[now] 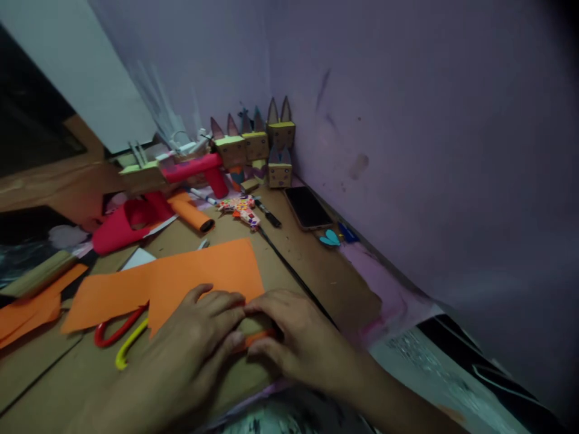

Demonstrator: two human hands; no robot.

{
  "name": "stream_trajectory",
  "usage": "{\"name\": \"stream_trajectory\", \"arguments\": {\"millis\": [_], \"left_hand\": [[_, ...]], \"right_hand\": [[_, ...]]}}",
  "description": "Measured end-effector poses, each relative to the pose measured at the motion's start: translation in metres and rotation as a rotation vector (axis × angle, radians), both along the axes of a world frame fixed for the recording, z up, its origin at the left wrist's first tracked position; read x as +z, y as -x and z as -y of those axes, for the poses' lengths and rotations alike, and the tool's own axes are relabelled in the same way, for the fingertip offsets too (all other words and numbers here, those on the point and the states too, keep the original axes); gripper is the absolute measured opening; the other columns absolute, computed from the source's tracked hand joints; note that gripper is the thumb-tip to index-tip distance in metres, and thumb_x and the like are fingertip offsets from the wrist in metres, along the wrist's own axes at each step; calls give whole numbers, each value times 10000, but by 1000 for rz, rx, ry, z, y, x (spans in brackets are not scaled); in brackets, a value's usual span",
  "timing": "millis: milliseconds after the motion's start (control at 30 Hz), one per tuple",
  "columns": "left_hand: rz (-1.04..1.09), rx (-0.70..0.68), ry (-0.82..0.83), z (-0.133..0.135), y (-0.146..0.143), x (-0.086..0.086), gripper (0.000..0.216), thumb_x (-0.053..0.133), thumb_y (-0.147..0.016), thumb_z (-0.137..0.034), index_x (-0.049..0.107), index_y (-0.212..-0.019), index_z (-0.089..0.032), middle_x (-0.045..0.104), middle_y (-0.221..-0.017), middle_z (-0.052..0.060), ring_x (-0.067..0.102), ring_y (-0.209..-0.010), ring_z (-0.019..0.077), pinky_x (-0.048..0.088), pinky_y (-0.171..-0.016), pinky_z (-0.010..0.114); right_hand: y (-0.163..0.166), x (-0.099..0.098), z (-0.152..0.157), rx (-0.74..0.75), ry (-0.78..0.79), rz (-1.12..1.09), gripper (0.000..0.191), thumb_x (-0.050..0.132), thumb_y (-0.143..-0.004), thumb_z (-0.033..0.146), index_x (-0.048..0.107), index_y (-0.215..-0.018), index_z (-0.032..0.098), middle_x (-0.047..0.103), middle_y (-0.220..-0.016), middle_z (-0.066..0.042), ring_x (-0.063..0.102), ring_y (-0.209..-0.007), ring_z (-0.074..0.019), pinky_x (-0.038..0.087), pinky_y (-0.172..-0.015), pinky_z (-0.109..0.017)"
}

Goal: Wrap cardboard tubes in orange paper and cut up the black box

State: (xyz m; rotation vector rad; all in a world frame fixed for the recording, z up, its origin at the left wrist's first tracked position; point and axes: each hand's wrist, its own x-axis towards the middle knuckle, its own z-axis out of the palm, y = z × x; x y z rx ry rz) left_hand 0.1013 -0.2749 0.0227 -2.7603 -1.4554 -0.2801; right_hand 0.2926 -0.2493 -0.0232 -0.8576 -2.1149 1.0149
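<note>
Head view: left hand (194,337) and right hand (303,337) nearly meeting, fingers half curled, thumbs opposed; both appear to grip brown piece with orange edge (259,339) between them, near front of brown cardboard (316,265). Step in hand, apparently: pressing or rolling piece (fingers hide much of it). Next move seems to call for even fingertip pressure. Beyond: cut orange sheet (199,271) partly over red-and-yellow handles (125,349); farther, orange tube (192,214), phone (309,208).

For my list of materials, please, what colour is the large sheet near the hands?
The sheet is plain orange, as the head view shows.
</note>
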Motion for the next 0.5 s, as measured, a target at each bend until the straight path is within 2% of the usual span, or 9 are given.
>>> {"name": "stream_trajectory", "arguments": {"millis": [133,200,333,400,500], "left_hand": [[174,310,-38,6,32,13,322,411,-885,-447,590,-1097,-285,656,-1124,-6,605,-1020,199,485,-833,279],[213,386,-43,13,40,16,302,466,-851,-487,607,-1033,-292,668,-1081,-18,620,-974,194,495,-790,262],[193,335,77,28,30,10,162,531,-806,-347,618,-916,-265,676,-838,-9,624,-762,185,490,-631,273],[194,307,151,29,22,2,155,513,-790,-255,616,-905,-249,659,-795,5,609,-745,196,482,-635,299],[272,351,238,26,16,-9,171,470,-796,-189,607,-883,-243,650,-825,14,598,-805,199,474,-686,310]], "right_hand": [[3,3,-3,12,11,27,225,721,-744,207,662,-955,158,695,-895,-60,616,-862,-193,466,-769,-294],[4,5,-4,12,15,32,207,706,-756,199,665,-956,163,699,-891,-59,621,-857,-193,470,-764,-299],[4,8,-4,26,39,52,181,680,-782,211,668,-959,176,697,-886,-57,625,-831,-182,473,-740,-291],[4,9,-5,38,55,81,184,682,-779,213,671,-960,182,694,-881,-55,625,-822,-183,473,-727,-287],[6,10,-7,33,73,120,196,684,-769,194,676,-964,185,695,-881,-53,626,-813,-186,475,-716,-286]]}}
